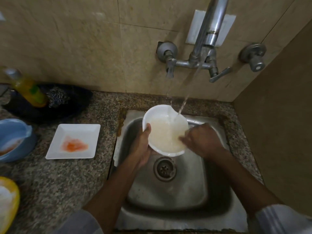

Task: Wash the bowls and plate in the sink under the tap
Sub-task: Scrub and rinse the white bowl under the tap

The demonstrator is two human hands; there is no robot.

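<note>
White bowl (pixel 164 130) over sink (pixel 211 191), opening tilted up toward camera, under tap (pixel 211 31) stream. Left hand (pixel 143 146) grip clamps rim; right hand (pixel 200 141) grip state unclear. No legible text.

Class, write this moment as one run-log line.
step: rinsing white bowl | left hand: holds rim | right hand: rubs inside | tap: running | square plate: unwashed on counter

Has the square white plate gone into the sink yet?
No, the square white plate sits on the granite counter left of the sink, still smeared with orange residue.
</note>
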